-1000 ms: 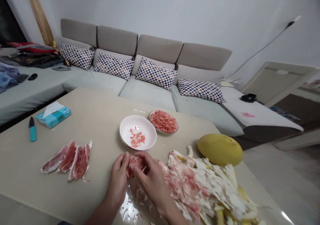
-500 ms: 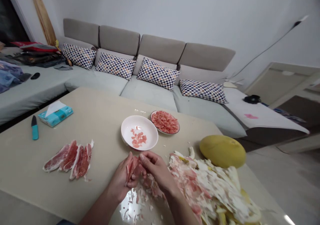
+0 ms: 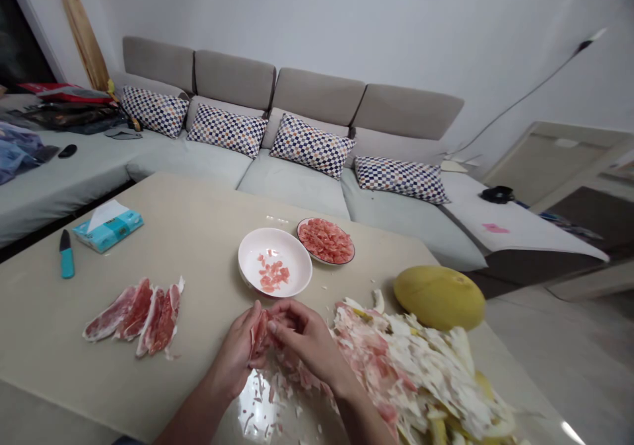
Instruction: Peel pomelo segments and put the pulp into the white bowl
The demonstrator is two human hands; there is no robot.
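Pulp of a torn pink pomelo segment [image 3: 259, 335] is pinched between the two hands, right at their meeting point over the glossy beige tabletop [image 3: 148, 234]. Its long axis stands roughly from 12 to 6 o'clock, leaning slightly toward the left, and it lies closer to the left hand [image 3: 232, 351], whose curled fingers and palm cup its lower part. The right hand [image 3: 310, 343] comes in from 4 o'clock, its bent fingers pressing on the upper part from the other side. Both hands are closed on the piece, and neither has let go. Just beyond them at 12 o'clock stands a round white ceramic bowl [image 3: 275, 262] holding a small scatter of pink pulp bits [image 3: 271, 276], and past it at 1 o'clock a shallow dark-rimmed plate [image 3: 325, 241] is heaped with more pulp. Nearest the right hand, at 3 o'clock, lies a large pile of white pith and pink membrane scraps [image 3: 409, 366], with a whole yellow-green pomelo [image 3: 439, 298] behind it. At 9 o'clock, nearer the left hand, flattened pink segments [image 3: 135, 318] lie side by side on the bare tabletop, well apart from the bowl.
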